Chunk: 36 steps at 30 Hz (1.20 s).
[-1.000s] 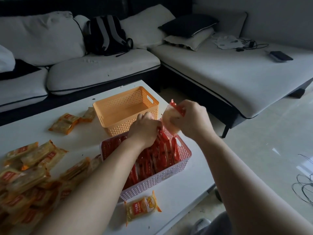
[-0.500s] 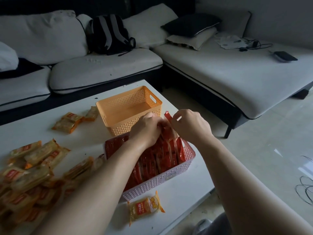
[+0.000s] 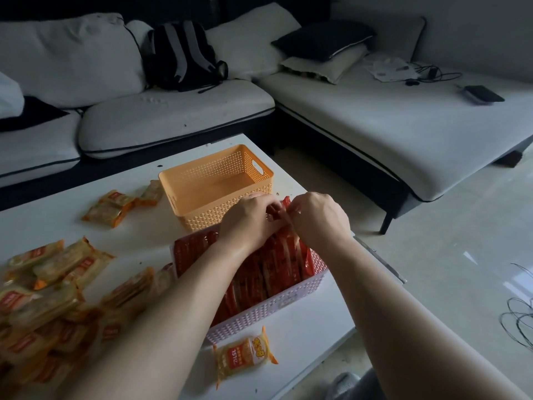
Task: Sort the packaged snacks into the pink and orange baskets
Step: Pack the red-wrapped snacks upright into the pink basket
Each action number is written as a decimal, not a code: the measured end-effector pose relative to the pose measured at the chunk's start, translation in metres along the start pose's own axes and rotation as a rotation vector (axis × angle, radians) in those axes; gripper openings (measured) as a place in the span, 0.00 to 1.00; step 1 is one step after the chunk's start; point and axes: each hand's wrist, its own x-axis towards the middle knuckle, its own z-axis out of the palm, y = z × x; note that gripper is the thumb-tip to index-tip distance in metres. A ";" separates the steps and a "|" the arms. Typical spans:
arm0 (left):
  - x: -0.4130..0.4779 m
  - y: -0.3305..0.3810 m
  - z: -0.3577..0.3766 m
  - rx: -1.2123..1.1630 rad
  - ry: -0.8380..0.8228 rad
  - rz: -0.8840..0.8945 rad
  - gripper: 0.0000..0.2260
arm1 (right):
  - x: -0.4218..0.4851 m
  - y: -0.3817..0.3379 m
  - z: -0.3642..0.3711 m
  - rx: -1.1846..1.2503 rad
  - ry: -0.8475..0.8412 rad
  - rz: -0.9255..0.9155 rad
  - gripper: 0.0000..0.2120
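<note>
Packet [image 3: 245, 356] in yellow wrap lies alone by the table's [image 3: 302, 342] near edge, just before the pink basket [image 3: 268, 310], which is packed with upright red packets [image 3: 259, 272]. Loose yellow packets [image 3: 52, 307] heap at the left edge. Over the basket's far end the left hand [image 3: 248, 223] and right hand [image 3: 320, 217] meet, the fingers of both curled and pinching the raised red packet [image 3: 284, 204]. The orange basket [image 3: 202, 215] stands just beyond, near the far right corner.

Home living room, white corner sofa [image 3: 178, 116], cushions [image 3: 323, 39], low white table [image 3: 57, 220], backpack [image 3: 181, 56]
</note>
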 end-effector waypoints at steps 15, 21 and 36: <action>0.004 0.009 -0.007 0.313 -0.052 0.108 0.07 | -0.021 -0.015 -0.004 -0.302 -0.094 -0.255 0.09; -0.001 0.003 -0.007 0.212 -0.153 0.036 0.12 | -0.029 -0.027 -0.010 -0.340 -0.150 -0.235 0.13; -0.175 -0.028 -0.056 0.214 -0.017 -0.210 0.17 | -0.061 -0.054 0.005 -0.115 -0.169 0.156 0.25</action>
